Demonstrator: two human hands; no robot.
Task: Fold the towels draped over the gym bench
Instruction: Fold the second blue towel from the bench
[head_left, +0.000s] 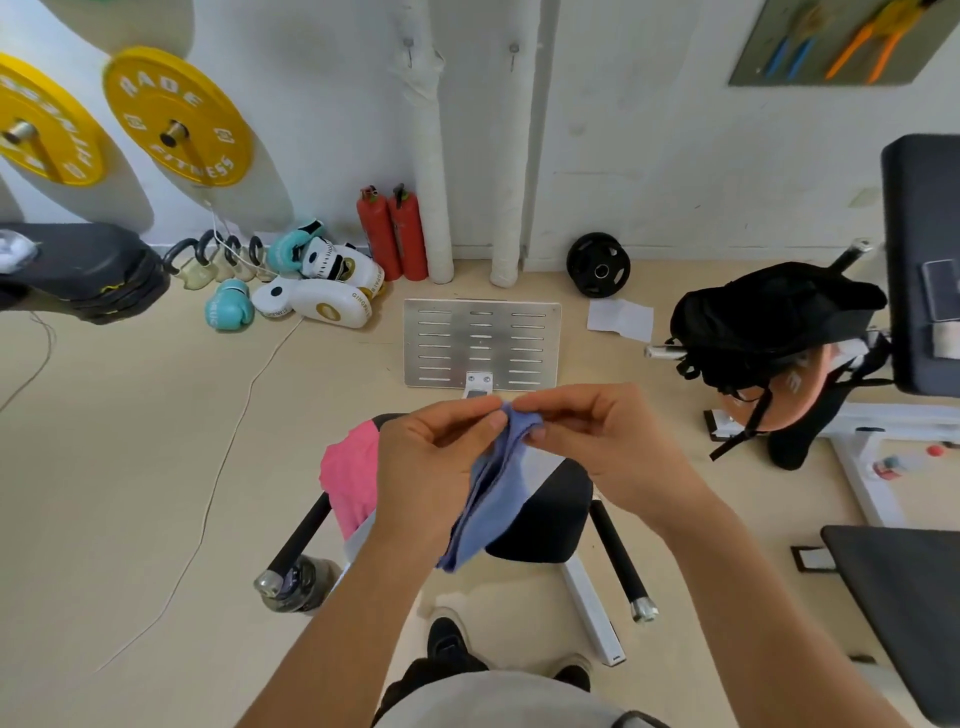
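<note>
Folding under way on the blue towel. Both hands hold it up above the black bench pad. Left hand and right hand pinch its top edge close together, fingertips almost touching; the cloth hangs down between the wrists, bunched lengthwise. Next move, I judge: find the corners, draw the hands apart, square the edge before doubling it. Pink towel lies draped on the bench's left side, beside the left hand, not yet folded.
</note>
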